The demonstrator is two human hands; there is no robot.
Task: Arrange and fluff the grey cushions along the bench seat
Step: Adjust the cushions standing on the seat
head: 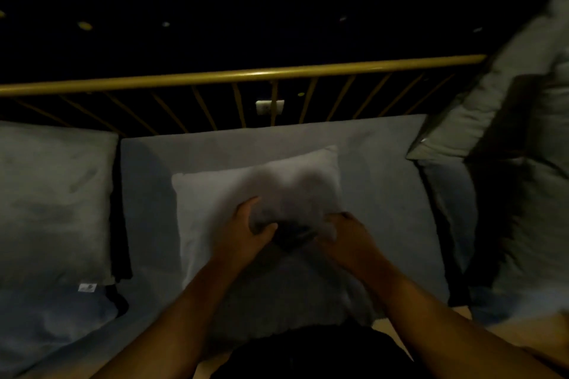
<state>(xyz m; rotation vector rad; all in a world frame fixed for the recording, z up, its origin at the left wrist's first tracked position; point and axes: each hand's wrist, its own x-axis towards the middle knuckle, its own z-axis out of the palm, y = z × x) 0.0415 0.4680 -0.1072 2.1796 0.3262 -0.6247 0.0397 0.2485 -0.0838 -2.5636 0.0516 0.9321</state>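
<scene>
Left hand [251, 229] and right hand [346, 235] close together; fingers seemingly clenched.

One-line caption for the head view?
Both hands, left hand and right hand, pinch the small grey cushion on the bench seat.

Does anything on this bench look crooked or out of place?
Yes. The big grey cushion at the far right is tipped up at an angle instead of lying flat like the grey seat cushion on the left. The small pale square pillow in the middle is bunched where the left hand and right hand squeeze it.
</scene>
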